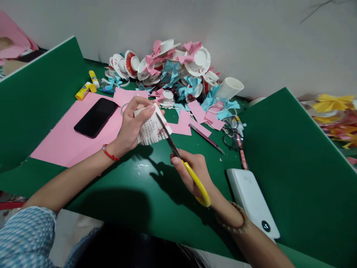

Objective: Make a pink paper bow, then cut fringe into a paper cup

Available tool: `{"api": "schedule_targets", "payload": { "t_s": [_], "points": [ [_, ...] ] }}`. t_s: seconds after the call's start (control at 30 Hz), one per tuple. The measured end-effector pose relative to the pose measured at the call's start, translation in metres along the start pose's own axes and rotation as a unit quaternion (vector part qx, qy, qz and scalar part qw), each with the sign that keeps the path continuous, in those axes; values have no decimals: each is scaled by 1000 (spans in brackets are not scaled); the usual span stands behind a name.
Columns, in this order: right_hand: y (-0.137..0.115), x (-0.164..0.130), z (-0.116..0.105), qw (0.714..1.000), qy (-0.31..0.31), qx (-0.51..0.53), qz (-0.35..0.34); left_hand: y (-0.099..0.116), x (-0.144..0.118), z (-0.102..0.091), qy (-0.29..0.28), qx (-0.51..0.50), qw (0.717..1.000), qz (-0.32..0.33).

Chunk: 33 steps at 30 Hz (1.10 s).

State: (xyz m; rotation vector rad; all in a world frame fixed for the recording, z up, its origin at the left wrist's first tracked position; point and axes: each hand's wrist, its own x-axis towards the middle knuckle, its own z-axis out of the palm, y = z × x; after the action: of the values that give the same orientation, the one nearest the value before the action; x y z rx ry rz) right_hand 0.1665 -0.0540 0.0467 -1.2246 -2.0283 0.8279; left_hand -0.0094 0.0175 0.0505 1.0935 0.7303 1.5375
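My left hand pinches a white paper cup whose wall is cut into a fringe of narrow strips along the lower edge; print and a red drawing show on it. Yellow-handled scissors are gripped in my right hand, their blades pointing up and left against the cup's right part. Whether the blades are closed on the paper is hard to make out. Below both hands lies the green tabletop. Pink paper pieces and a purple craft knife rest just beyond the scissors.
A black phone lies on a pink sheet, with glue sticks behind it. Fringed cups with paper bows are heaped by the wall, beside stacked cups. Glasses and a white power bank lie right. Green partitions flank the desk.
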Motion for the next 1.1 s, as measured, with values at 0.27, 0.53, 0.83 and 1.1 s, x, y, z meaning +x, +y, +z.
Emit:
{"api": "schedule_targets", "payload": {
  "t_s": [0.27,0.53,0.83,1.1],
  "points": [
    [1,0,1,1000,11,-2,-9,-2,1,-2,-11,-2,1000,22],
    [2,1,2,1000,14,4,-8,-4,2,-5,-25,12,999,31],
    [1,0,-6,996,-72,54,-15,-7,6,-8,5,17,999,27],
    [5,1,-7,983,-154,102,-16,3,13,-16,33,60,996,57]
  ]
}}
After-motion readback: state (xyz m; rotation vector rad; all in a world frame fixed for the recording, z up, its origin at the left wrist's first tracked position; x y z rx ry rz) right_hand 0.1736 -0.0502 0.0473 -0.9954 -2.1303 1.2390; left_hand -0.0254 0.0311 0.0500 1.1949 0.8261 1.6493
